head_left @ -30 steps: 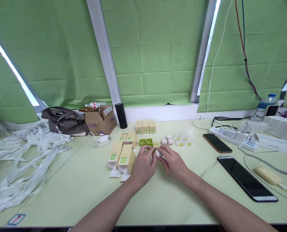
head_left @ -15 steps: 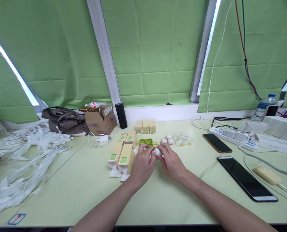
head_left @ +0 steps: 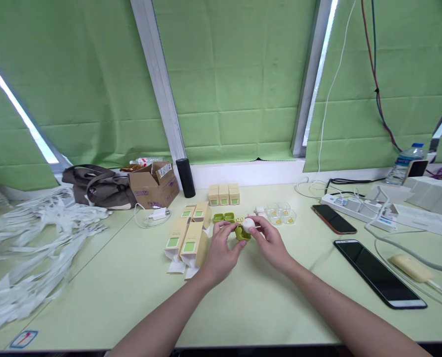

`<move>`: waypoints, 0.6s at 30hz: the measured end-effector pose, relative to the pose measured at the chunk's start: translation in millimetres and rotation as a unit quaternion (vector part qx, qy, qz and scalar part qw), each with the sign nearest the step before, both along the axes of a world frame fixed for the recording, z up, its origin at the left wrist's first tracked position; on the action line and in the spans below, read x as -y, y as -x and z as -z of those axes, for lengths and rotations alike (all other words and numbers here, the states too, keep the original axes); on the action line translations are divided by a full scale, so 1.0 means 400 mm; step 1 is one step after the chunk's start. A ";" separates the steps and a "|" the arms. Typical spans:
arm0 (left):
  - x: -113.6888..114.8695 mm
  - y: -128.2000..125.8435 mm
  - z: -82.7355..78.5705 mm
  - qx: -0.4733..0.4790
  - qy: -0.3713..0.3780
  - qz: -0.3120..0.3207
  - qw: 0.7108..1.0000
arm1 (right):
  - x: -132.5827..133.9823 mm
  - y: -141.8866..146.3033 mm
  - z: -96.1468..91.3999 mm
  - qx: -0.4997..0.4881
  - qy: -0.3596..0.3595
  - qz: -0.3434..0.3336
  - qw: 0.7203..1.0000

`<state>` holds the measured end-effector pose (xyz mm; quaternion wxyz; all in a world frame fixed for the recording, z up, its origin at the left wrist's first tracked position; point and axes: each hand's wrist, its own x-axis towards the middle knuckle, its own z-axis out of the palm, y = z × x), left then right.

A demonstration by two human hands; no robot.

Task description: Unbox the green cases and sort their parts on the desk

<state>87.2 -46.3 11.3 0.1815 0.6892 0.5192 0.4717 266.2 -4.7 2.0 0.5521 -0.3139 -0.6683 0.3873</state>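
Observation:
My left hand [head_left: 223, 249] has its fingers and thumb closed round a small olive-green cup [head_left: 242, 235]. In my right hand [head_left: 272, 243] a white rounded cap-like piece [head_left: 248, 224] is pinched, just above and to the right of the cup; whether the two touch I cannot tell. Behind my left fingers stand more green cups [head_left: 223, 217]. Tiny yellow rings [head_left: 239, 219] lie beside them. Partly behind my right hand are white cylindrical pieces [head_left: 260, 210]. To their right sit clear plastic cups [head_left: 281, 213] with yellow bits inside.
Beige cartons [head_left: 188, 240] lie left of my hands, and small beige boxes [head_left: 224, 194] stand behind. On the right are two phones [head_left: 379, 272] [head_left: 334, 219], a power strip [head_left: 358, 212] and cables. White strips [head_left: 38, 258], a bag [head_left: 99, 186] and a cardboard box [head_left: 154, 184] occupy the left.
My hands have drawn slightly apart. The green cup now shows in my left hand, and the white piece has shifted right and up in my right fingers.

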 end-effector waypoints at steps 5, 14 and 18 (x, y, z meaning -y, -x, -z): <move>-0.007 0.004 0.015 0.001 -0.013 -0.011 1.000 | -0.019 -0.018 -0.021 -0.194 0.180 -0.077 0.961; -0.013 0.011 0.022 0.021 -0.029 -0.028 0.999 | -0.003 -0.041 -0.065 -0.291 0.242 -0.172 0.909; -0.014 0.010 0.023 0.024 -0.028 -0.030 0.999 | 0.006 -0.045 -0.082 -0.281 0.204 -0.170 0.922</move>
